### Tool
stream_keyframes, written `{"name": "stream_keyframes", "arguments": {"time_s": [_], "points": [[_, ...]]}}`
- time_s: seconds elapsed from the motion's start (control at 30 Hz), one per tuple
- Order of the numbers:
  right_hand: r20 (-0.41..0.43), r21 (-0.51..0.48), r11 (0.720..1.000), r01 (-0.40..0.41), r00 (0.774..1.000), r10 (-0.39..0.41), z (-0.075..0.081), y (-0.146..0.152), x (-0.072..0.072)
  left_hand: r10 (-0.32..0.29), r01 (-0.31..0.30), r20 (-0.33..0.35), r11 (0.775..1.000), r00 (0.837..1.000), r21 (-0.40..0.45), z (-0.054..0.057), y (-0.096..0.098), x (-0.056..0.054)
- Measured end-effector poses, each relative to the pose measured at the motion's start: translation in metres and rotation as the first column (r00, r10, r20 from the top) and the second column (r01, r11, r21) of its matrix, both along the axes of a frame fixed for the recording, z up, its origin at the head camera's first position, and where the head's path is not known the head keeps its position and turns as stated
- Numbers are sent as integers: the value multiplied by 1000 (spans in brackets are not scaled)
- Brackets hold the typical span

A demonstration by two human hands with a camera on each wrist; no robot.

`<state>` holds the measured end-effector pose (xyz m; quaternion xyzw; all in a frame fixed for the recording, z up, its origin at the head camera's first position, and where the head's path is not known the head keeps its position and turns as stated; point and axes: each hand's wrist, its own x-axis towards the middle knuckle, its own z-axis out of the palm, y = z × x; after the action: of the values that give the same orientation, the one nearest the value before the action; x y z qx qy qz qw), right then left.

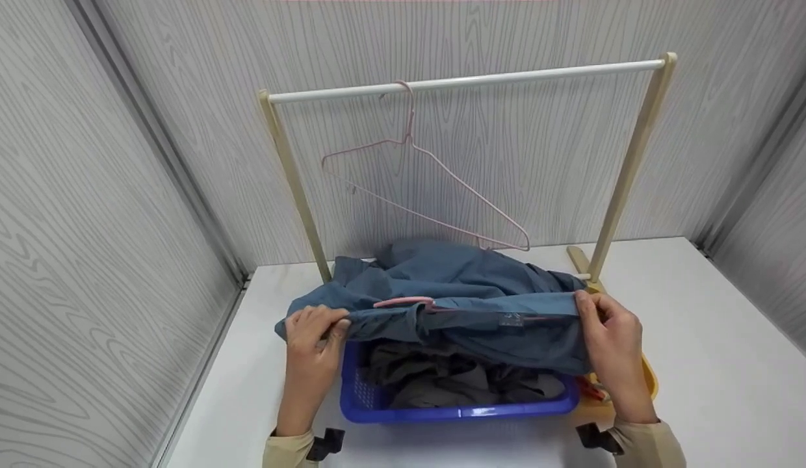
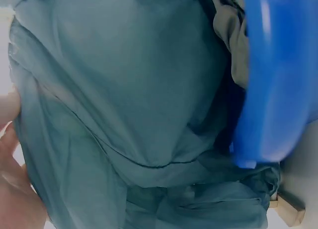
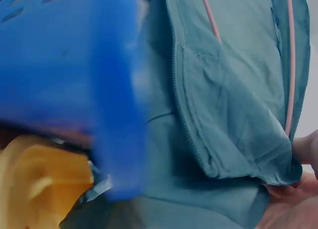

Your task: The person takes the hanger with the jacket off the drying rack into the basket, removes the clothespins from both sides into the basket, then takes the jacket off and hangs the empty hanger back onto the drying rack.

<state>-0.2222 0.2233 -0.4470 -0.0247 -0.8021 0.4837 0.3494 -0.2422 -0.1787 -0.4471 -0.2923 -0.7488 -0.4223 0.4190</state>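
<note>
A blue-grey zip jacket (image 1: 455, 266) is stretched between both hands above a blue basket (image 1: 416, 415). My left hand (image 1: 312, 351) pinches its left end between thumb and fingers, while my right hand (image 1: 614, 344) grips the right end, thumb on top. A pink hanger (image 1: 403, 301) sits within the jacket, its hook showing at the middle of the upper edge. In the right wrist view, the pink hanger (image 3: 291, 65) runs along the cloth near the right fingers, and a zipper (image 3: 176, 75) hangs down. Behind the cloth, the far part of the jacket lies bunched on the table.
Dark clothes (image 1: 448, 383) fill the blue basket. A yellow container (image 1: 650, 377) stands right of it, partly behind my right hand. At the back is a rack with a white rail (image 1: 507, 79) and wooden posts (image 1: 627, 175); an unloaded pink hanger (image 1: 468, 185) hangs from the rail.
</note>
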Motion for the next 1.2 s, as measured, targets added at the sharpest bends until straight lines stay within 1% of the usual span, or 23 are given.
{"name": "stream_keyframes", "arguments": {"time_s": [0.1, 0.2, 0.3, 0.4, 0.43, 0.5, 0.6, 0.67, 0.7, 0.8, 0.9, 0.97, 1.07, 1.13, 1.2], "points": [[25, 43, 998, 39, 999, -40, -3, 0, -2, 1, -1, -7, 1000, 1000, -3, -1, 1, -2], [46, 36, 998, 42, 998, -43, -1, 2, -3, -21, 21, -12, 1000, 1000, 0, -1, 2, -5], [57, -28, 999, 15, 998, -14, -1, 5, -5, -42, 42, 4, 999, 999, -2, -4, 2, -7], [63, -146, 989, -31, 997, 40, -1, 8, -7, -37, 37, 19, 999, 999, -13, -8, 1, -12], [68, -196, 979, -49, 996, 63, -1, 9, -7, -33, 34, 24, 999, 999, -16, -9, 1, -13], [76, -297, 952, -76, 992, 103, -2, 11, -8, -27, 28, 35, 999, 999, -20, -12, 0, -16], [83, -442, 891, -101, 985, 152, -3, 15, -11, -12, 14, 80, 1000, 997, -19, -17, -2, -18], [97, -510, 855, -98, 981, 171, -4, 17, -12, 13, -10, 123, 1000, 992, -26, -19, -4, -20], [106, -546, 833, -91, 979, 176, -5, 18, -12, 35, -31, 148, 999, 988, -32, -21, -5, -21], [147, -616, 785, -66, 969, 197, -5, 19, -12, 105, -96, 218, 994, 970, -55, -26, -8, -24], [165, -658, 751, -53, 963, 212, -6, 18, -13, 155, -145, 257, 988, 954, -57, -29, -10, -27], [152, -671, 739, -63, 964, 220, -7, 16, -13, 173, -165, 256, 985, 951, -54, -30, -10, -27], [115, -671, 737, -88, 969, 220, -7, 10, -13, 178, -175, 229, 984, 957, -34, -29, -10, -27], [96, -660, 744, -102, 971, 219, -7, 6, -13, 172, -173, 208, 985, 963, -17, -27, -10, -27], [77, -635, 763, -123, 972, 221, -7, 3, -12, 156, -159, 190, 987, 969, 1, -27, -11, -27]]}}
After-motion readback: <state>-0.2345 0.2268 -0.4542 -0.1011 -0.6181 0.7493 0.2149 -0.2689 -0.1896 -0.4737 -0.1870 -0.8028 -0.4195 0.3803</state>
